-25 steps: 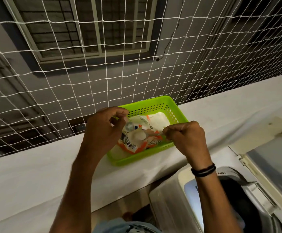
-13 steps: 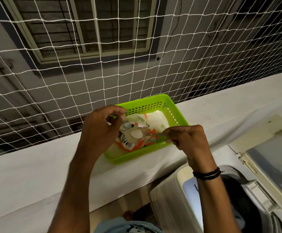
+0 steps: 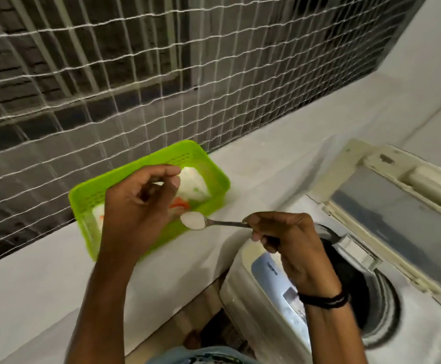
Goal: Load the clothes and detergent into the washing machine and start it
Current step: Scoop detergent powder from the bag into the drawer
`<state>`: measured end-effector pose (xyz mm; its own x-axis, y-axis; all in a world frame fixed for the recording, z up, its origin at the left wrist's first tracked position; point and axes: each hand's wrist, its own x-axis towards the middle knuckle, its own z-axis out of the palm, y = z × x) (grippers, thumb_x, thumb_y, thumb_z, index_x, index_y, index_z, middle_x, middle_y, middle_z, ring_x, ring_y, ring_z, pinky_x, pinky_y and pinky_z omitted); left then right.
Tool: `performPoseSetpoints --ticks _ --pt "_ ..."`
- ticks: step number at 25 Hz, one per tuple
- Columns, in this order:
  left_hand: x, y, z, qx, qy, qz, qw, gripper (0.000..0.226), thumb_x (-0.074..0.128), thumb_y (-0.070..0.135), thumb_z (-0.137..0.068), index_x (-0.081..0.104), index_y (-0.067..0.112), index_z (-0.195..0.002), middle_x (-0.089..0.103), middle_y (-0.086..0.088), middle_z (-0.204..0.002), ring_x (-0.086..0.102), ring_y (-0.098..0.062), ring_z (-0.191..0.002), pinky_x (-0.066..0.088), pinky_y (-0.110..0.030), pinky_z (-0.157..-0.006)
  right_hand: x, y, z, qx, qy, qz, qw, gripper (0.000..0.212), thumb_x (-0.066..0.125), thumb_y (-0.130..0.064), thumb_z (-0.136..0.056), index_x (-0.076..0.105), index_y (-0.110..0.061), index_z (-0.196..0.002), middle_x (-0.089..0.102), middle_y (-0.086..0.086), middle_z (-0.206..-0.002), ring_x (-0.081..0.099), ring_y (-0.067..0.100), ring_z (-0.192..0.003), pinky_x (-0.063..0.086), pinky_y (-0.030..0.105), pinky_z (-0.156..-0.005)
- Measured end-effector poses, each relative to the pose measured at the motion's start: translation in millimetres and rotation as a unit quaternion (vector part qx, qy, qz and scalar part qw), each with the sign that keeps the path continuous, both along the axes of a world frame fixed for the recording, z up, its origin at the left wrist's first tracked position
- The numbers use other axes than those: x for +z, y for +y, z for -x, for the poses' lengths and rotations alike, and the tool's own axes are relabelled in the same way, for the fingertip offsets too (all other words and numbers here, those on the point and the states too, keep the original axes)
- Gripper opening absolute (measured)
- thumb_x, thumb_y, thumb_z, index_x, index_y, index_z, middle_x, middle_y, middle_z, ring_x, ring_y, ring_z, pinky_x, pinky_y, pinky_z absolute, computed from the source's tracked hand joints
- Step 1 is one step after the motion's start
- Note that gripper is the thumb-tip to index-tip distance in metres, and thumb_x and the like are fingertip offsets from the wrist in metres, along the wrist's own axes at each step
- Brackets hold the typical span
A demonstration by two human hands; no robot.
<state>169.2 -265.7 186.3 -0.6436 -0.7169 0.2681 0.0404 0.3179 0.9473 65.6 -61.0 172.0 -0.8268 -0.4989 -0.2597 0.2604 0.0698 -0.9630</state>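
Now the right hand (image 3: 287, 243) grips a spoon (image 3: 224, 223) heaped with white powder (image 3: 193, 220). Beside it the left hand (image 3: 138, 206) curls over the detergent packet (image 3: 195, 183) in a green basket (image 3: 177, 149), grip unclear; the washing machine (image 3: 240, 292) stands open below the right wrist.

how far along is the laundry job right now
Done: washing machine lid is up; the drum is too dark to show clothes. In hand: right hand holds a spoon heaped with white powder, left hand pinches the detergent packet in the green basket. Left: tip powder in, close lid, start.
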Motion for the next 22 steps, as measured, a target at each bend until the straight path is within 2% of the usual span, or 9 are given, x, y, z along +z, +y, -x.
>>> performPoseSetpoints --ticks 2,3,7,10,12,15,17,20,22 --pt "-14 27 21 -0.027 0.007 -0.014 1.000 0.010 0.066 0.017 -0.089 0.072 0.019 -0.097 0.073 0.004 -0.086 0.066 -0.011 -0.072 0.055 -0.023 -0.069 -11 36 3 -0.054 0.006 -0.005 0.999 0.016 0.065 0.002 -0.085 0.079 -0.002 -0.078 0.065 0.013 -0.059 0.043 0.016 -0.048 0.034 0.025 -0.047" --pt "-23 43 35 -0.039 -0.005 -0.011 0.999 0.010 0.067 0.018 -0.089 0.073 0.021 -0.097 0.073 0.006 -0.085 0.065 -0.008 -0.072 0.053 -0.021 -0.070 -19 57 6 -0.090 0.008 -0.013 0.996 0.019 0.063 0.003 -0.085 0.079 -0.003 -0.078 0.066 0.013 -0.059 0.042 0.017 -0.049 0.034 0.026 -0.047" --pt "-64 119 86 -0.119 -0.053 -0.053 0.990 0.012 0.067 0.017 -0.088 0.072 0.020 -0.098 0.072 0.008 -0.083 0.064 -0.004 -0.071 0.051 -0.014 -0.068 -55 142 20 -0.237 -0.005 -0.042 0.971 0.021 0.064 0.005 -0.082 0.080 -0.005 -0.074 0.067 0.013 -0.060 0.050 0.020 -0.054 0.040 0.025 -0.051" --pt "-98 170 121 -0.171 -0.112 -0.069 0.976 0.014 0.067 0.019 -0.087 0.072 0.021 -0.100 0.073 0.007 -0.092 0.068 -0.009 -0.081 0.053 -0.016 -0.070 -84 203 38 -0.334 -0.025 -0.036 0.941 0.019 0.062 0.008 -0.082 0.078 -0.002 -0.078 0.067 0.008 -0.058 0.054 0.014 -0.051 0.042 0.019 -0.047" --pt "-120 197 140 -0.190 -0.156 -0.089 0.965 0.015 0.068 0.021 -0.086 0.072 0.021 -0.100 0.073 0.004 -0.092 0.069 -0.015 -0.084 0.055 -0.024 -0.071 -109 238 57 -0.400 -0.042 -0.039 0.915 0.010 0.066 0.006 -0.081 0.075 0.003 -0.080 0.067 0.005 -0.055 0.053 0.010 -0.048 0.042 0.017 -0.046" --pt "-148 234 160 -0.209 -0.215 -0.093 0.949 0.013 0.067 0.024 -0.084 0.071 0.026 -0.097 0.072 0.007 -0.090 0.069 -0.016 -0.083 0.055 -0.028 -0.069 -160 285 92 -0.485 -0.048 -0.056 0.871 0.008 0.073 -0.003 -0.079 0.075 0.004 -0.077 0.067 0.006 -0.058 0.052 0.013 -0.051 0.043 0.024 -0.054" --pt "-158 257 164 -0.215 -0.234 -0.091 0.944 0.011 0.066 0.023 -0.085 0.071 0.027 -0.094 0.072 0.010 -0.090 0.068 -0.010 -0.080 0.054 -0.025 -0.070 -195 307 114 -0.512 -0.043 -0.096 0.853 0.012 0.073 -0.011 -0.081 0.076 -0.001 -0.075 0.065 0.004 -0.060 0.053 0.014 -0.055 0.046 0.026 -0.061" --pt "-165 284 164 -0.215 -0.245 -0.088 0.941 0.012 0.066 0.017 -0.087 0.071 0.023 -0.096 0.071 0.012 -0.089 0.065 0.006 -0.079 0.049 -0.009 -0.067 -237 320 145 -0.511 -0.029 -0.163 0.843 0.014 0.070 -0.020 -0.086 0.079 -0.011 -0.082 0.071 0.003 -0.068 0.063 0.019 -0.066 0.050 0.027 -0.068" --pt "-171 293 164 -0.201 -0.248 -0.102 0.942 0.013 0.068 0.015 -0.086 0.072 0.024 -0.093 0.072 0.010 -0.088 0.065 0.008 -0.075 0.048 -0.012 -0.067 -260 322 161 -0.484 -0.029 -0.210 0.849 0.018 0.067 -0.022 -0.089 0.079 -0.009 -0.088 0.074 0.010 -0.078 0.068 0.025 -0.075 0.053 0.032 -0.074"
